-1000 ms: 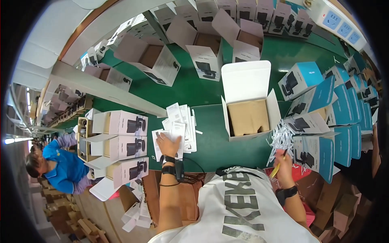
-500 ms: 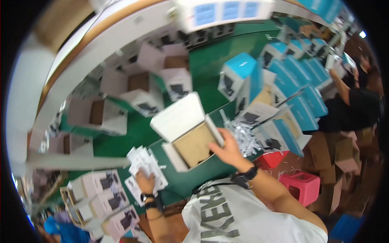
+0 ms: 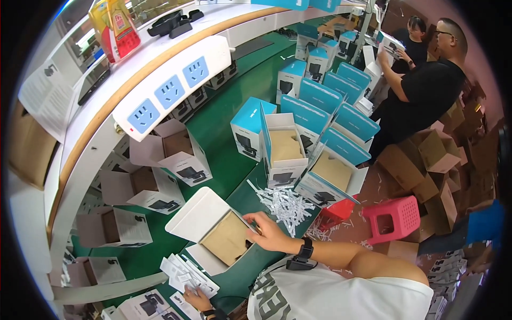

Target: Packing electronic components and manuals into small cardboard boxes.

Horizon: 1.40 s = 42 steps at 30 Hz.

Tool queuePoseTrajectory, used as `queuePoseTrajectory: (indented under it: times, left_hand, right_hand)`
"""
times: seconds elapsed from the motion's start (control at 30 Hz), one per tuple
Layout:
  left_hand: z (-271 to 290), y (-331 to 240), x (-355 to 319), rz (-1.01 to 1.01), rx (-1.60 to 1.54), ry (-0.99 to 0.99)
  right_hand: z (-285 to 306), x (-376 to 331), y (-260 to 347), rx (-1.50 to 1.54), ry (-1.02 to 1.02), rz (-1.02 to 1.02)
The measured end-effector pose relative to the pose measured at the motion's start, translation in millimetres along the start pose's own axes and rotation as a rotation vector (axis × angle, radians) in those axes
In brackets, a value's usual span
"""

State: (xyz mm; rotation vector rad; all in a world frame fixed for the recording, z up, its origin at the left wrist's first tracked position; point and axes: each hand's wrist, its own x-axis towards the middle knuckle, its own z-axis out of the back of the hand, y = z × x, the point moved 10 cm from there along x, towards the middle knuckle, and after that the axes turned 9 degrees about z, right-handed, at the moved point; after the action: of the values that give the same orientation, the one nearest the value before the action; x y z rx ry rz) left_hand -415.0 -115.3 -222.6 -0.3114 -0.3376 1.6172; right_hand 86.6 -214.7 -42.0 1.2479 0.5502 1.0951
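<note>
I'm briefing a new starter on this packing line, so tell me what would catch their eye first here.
Nearest the camera, the right hand rests on the edge of the open white carton with a brown cardboard insert on the green conveyor belt. The left hand touches the stack of white paper leaflets at the lower edge. Further up, blue-lidded white boxes crowd the belt, under a long white power strip with blue sockets.

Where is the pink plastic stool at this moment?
In the head view the pink plastic stool stands on the floor at the right, beyond the green table edge, between a red stool and stacked brown cardboard boxes.
</note>
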Motion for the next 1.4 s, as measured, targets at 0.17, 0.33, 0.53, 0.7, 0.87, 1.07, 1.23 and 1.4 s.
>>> queuePoseTrajectory:
  times: [0.17,0.33,0.53,0.7,0.87,1.07,1.23,1.4]
  left_hand:
    - [59.0,-49.9,-9.6,-0.097,-0.226,-0.181]
    - [220.1,-208.9,-2.1,-0.237,-1.264,-0.183]
    - [254.0,-379.4,-33.6,-0.684,-1.005,-0.136]
    - [174.6,-397.4,-29.4,-0.834,-0.274,0.108]
    - [158.5,-365.2,-26.4,-0.571,-0.574,0.194]
    - [122.7,-394.5,-58.8,-0.686,-0.548,0.221]
    - [77.3,-429.4,-76.9,-0.823,-0.045,0.209]
    - [69.8,-419.8,-80.4,-0.840,0.008,0.156]
  right_hand:
    - [-4.3,3.5,-13.2,0.022,0.017,0.041]
    - [1.0,-5.1,-51.2,0.100,0.053,-0.119]
    - [14.3,-61.0,-75.3,0.247,0.330,-0.388]
    - [11.5,-120.4,-98.9,0.640,0.194,-0.819]
    - [44.6,-72.9,-72.9,0.425,0.154,-0.589]
    - [19.8,19.2,-4.9,0.212,0.034,-0.210]
    - [17.5,28.7,-15.1,0.030,0.094,-0.081]
    - [34.5,66.8,16.8,-0.199,0.091,0.093]
